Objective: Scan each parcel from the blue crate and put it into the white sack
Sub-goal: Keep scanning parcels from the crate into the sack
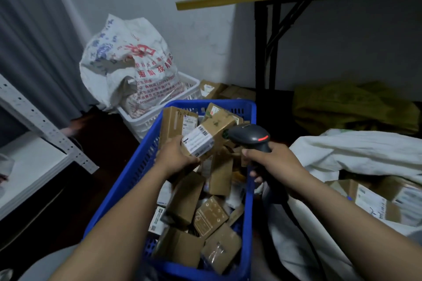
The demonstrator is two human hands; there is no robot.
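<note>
A blue crate [137, 166] in front of me is full of several brown cardboard parcels. My left hand [177, 155] grips one small parcel [212, 133] above the crate, its white label turned up toward me. My right hand [271, 158] holds a dark grey barcode scanner [247, 136] by its handle, its head close to the right of the parcel's label, and a red light glows on top of the scanner. The white sack [356, 150] lies open at the right, with several parcels [370, 198] visible inside.
A printed white bag [127, 61] stands in a white basket [189, 85] behind the crate. A yellow-topped table with black legs [267, 52] is at the back right, with a green bundle [351, 105] under it. A white metal shelf [34, 155] is at the left.
</note>
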